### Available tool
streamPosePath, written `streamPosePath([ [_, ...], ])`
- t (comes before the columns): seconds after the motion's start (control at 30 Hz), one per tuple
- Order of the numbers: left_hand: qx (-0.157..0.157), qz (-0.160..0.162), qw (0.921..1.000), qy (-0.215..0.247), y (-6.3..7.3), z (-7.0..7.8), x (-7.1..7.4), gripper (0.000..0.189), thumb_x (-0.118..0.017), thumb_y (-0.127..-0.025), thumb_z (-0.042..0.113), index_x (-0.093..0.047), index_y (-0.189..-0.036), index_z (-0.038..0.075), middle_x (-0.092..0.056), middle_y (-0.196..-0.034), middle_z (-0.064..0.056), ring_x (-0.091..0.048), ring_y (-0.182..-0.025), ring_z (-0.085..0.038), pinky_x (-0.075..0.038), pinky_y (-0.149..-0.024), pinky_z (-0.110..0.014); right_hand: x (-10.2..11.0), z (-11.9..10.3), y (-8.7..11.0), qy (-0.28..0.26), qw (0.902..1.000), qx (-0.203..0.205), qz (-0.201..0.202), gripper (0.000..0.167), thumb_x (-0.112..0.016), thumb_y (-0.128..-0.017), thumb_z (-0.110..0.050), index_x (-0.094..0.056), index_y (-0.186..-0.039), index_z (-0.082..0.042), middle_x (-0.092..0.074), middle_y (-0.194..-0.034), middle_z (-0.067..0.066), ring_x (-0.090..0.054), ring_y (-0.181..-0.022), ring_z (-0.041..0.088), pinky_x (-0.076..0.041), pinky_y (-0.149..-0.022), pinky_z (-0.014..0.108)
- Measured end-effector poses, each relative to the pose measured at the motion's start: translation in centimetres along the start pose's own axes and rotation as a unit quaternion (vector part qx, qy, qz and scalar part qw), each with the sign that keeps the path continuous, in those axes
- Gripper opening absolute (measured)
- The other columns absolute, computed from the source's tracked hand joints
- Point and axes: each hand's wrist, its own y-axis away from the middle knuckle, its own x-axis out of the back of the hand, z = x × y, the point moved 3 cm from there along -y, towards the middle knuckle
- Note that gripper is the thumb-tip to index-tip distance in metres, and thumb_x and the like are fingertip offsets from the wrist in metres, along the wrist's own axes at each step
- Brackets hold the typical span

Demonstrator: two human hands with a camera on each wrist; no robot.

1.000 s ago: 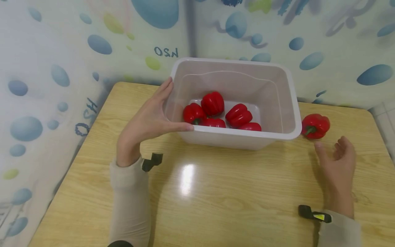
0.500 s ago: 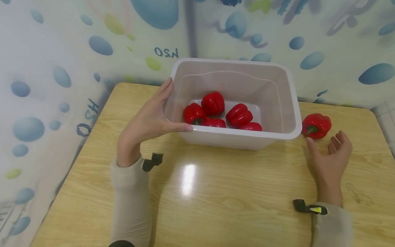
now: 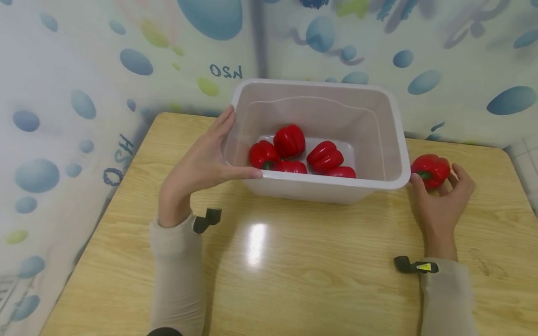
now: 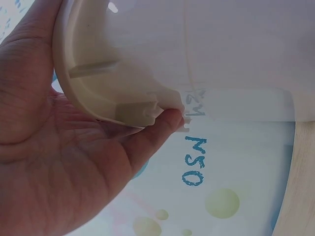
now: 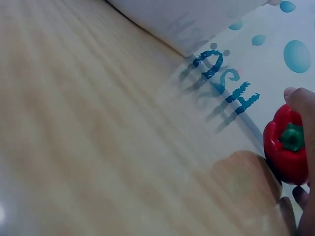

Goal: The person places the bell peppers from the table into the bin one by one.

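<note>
A white plastic bin (image 3: 302, 189) stands at the back of the table, with several red bell peppers (image 3: 290, 141) on its floor, partly hidden by the front rim. My left hand (image 3: 197, 161) holds the bin's left end, thumb on the front rim and fingers toward the back corner. In the left wrist view, a finger (image 4: 150, 145) curls against the outside below the rim. To the right of the bin lies another red bell pepper (image 3: 431, 169) with a green stem. My right hand (image 3: 443, 207) grips it, thumb on its left side and fingers around its right.
The wooden table (image 3: 311, 270) meets a patterned wall (image 3: 454, 84) right behind the bin. A dark wrist mount (image 3: 207, 220) sits on the left sleeve, another dark mount (image 3: 416, 266) on the right one. Light glares off the tabletop near the middle.
My right hand has moved forward and slightly left to the loose bell pepper and closed its thumb and fingers around it. My left hand and the bin have stayed in place.
</note>
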Motion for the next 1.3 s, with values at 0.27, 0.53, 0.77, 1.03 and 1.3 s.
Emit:
streamPosePath([
  [0.27, -0.009, -0.002, 1.0, 0.003, -0.1, 0.1, -0.1, 0.124, -0.096, -0.075, 0.045, -0.013, -0.167, 0.047, -0.018, -0.177, 0.017, -0.038, -0.154, -0.022, -0.043, -0.121, -0.057, -0.7, -0.5, -0.5, 0.031, 0.9995, -0.01, 0.003, 0.087, -0.08, -0.092, -0.037, -0.027, -0.161, -0.038, -0.028, -0.167, -0.019, -0.03, -0.156, 0.014, -0.04, -0.127, 0.035],
  [0.53, 0.009, -0.004, 0.9999, -0.007, 0.1, -0.2, 0.0, 0.123, -0.095, -0.075, 0.047, -0.012, -0.167, 0.048, -0.013, -0.178, 0.015, -0.032, -0.159, -0.02, -0.04, -0.124, -0.06, -1.4, -0.2, -1.4, 0.045, 0.9988, 0.007, 0.017, 0.084, -0.076, -0.093, -0.042, -0.029, -0.162, -0.036, -0.032, -0.169, -0.013, -0.028, -0.155, 0.008, -0.035, -0.13, 0.036],
  [0.77, -0.01, -0.001, 1.0, 0.001, -0.1, 0.0, 0.0, 0.123, -0.095, -0.075, 0.045, -0.012, -0.166, 0.049, -0.016, -0.176, 0.02, -0.037, -0.155, -0.021, -0.044, -0.121, -0.057, -1.8, -0.2, -2.3, 0.047, 0.9983, -0.006, 0.035, 0.082, -0.076, -0.094, -0.046, -0.032, -0.162, -0.036, -0.035, -0.17, -0.013, -0.029, -0.158, 0.009, -0.032, -0.131, 0.036],
  [1.03, 0.0, -0.003, 1.0, 0.0, 0.1, -0.2, 0.0, 0.122, -0.094, -0.076, 0.046, -0.012, -0.166, 0.049, -0.015, -0.177, 0.019, -0.035, -0.155, -0.018, -0.045, -0.121, -0.055, -2.3, -0.8, -3.6, 0.031, 0.9989, -0.024, 0.028, 0.079, -0.079, -0.092, -0.043, -0.037, -0.16, -0.039, -0.039, -0.168, -0.015, -0.033, -0.157, 0.01, -0.037, -0.129, 0.037],
  [1.3, 0.006, 0.001, 1.0, 0.001, 0.1, -0.3, -0.2, 0.122, -0.094, -0.076, 0.047, -0.012, -0.167, 0.048, -0.013, -0.178, 0.018, -0.032, -0.158, -0.017, -0.042, -0.123, -0.057, -2.8, -1.3, -3.7, -0.007, 0.9998, 0.005, 0.016, 0.077, -0.083, -0.089, -0.031, -0.045, -0.155, -0.039, -0.045, -0.163, -0.013, -0.038, -0.15, 0.009, -0.041, -0.126, 0.033],
])
